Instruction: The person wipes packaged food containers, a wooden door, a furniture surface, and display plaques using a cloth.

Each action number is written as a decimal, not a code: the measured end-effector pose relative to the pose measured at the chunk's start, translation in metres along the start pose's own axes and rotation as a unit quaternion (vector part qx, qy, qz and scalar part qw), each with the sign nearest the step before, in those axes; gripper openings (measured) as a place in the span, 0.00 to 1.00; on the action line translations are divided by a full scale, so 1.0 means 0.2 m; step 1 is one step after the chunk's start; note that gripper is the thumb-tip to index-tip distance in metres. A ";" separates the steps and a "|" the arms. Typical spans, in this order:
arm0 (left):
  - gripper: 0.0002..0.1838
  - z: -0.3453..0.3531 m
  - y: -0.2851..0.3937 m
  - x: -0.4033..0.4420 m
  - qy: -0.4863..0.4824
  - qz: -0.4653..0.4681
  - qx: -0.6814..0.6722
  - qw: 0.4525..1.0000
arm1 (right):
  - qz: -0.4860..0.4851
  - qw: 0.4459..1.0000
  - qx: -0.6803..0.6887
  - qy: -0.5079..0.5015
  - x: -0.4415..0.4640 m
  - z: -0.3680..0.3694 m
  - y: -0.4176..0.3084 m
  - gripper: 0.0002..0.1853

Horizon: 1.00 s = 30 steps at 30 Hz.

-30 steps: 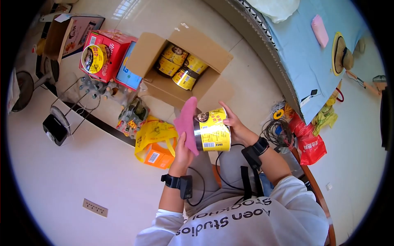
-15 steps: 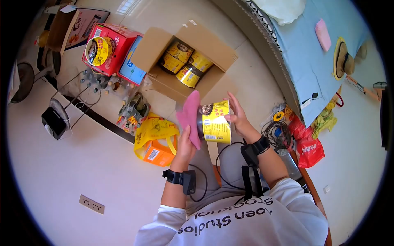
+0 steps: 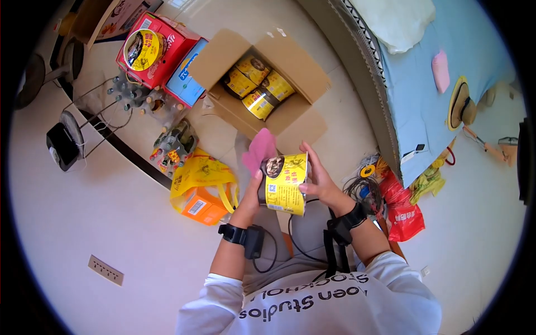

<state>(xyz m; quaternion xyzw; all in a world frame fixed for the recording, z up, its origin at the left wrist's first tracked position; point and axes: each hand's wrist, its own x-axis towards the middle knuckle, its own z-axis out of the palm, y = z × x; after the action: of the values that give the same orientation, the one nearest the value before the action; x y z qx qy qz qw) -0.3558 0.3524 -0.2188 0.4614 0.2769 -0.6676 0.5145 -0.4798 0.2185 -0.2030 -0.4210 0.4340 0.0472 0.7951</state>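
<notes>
A yellow and black instant noodle tub (image 3: 287, 184) is held on its side in front of my lap. My right hand (image 3: 325, 184) grips its right end, with fingers along the rim and the thumb on the printed wall. My left hand (image 3: 250, 196) is closed on a pink cloth (image 3: 260, 149) at the tub's dark left end. Part of the cloth and most of my left fingers are hidden behind the tub. Past my hands, an open cardboard box (image 3: 223, 114) holds several similar noodle tubs (image 3: 261, 104).
A red carton (image 3: 153, 72) with another noodle tub (image 3: 144, 49) on top stands at upper left, beside a blue box (image 3: 186, 75). Bottles (image 3: 177, 142) and a yellow bag (image 3: 202, 176) lie left. A blue-covered bed (image 3: 413, 100) and a red bag (image 3: 403, 209) are right.
The noodle tub has turned and come slightly lower and closer to me. The cloth has slipped further behind the tub's left end. The whole view has shifted a little.
</notes>
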 end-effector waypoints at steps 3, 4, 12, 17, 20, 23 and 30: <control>0.25 -0.01 0.02 0.01 -0.019 0.000 -0.028 0.999 | -0.019 0.998 -0.048 -0.033 0.00 -0.01 0.01 0.56; 0.24 -0.02 0.02 0.01 -0.032 0.004 -0.020 0.999 | -0.040 0.995 -0.075 -0.053 0.00 -0.01 0.02 0.58; 0.19 -0.11 -0.02 0.05 -0.008 0.015 -0.070 0.997 | -0.049 0.974 -0.218 -0.017 0.06 0.10 0.00 0.58; 0.18 -0.22 -0.07 0.06 0.024 0.085 -0.124 0.988 | -0.118 0.903 -0.413 -0.010 0.13 0.09 -0.03 0.59; 0.18 -0.17 -0.02 -0.01 0.010 0.107 -0.175 0.979 | -0.118 0.937 -0.327 0.032 0.19 0.01 -0.06 0.57; 0.20 -0.07 0.03 -0.06 0.015 0.100 -0.222 0.970 | 0.001 0.991 -0.114 0.072 0.27 -0.08 -0.13 0.55; 0.25 -0.04 0.14 0.01 -0.092 0.040 -0.272 0.957 | 0.043 0.996 0.073 0.006 0.28 -0.09 -0.31 0.51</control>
<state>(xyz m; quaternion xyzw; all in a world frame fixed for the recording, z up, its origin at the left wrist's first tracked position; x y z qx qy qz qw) -0.3272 0.3505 -0.2208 0.2515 0.3811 -0.5852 0.6701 -0.4306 0.1500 -0.2099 -0.3430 0.4590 0.0467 0.8182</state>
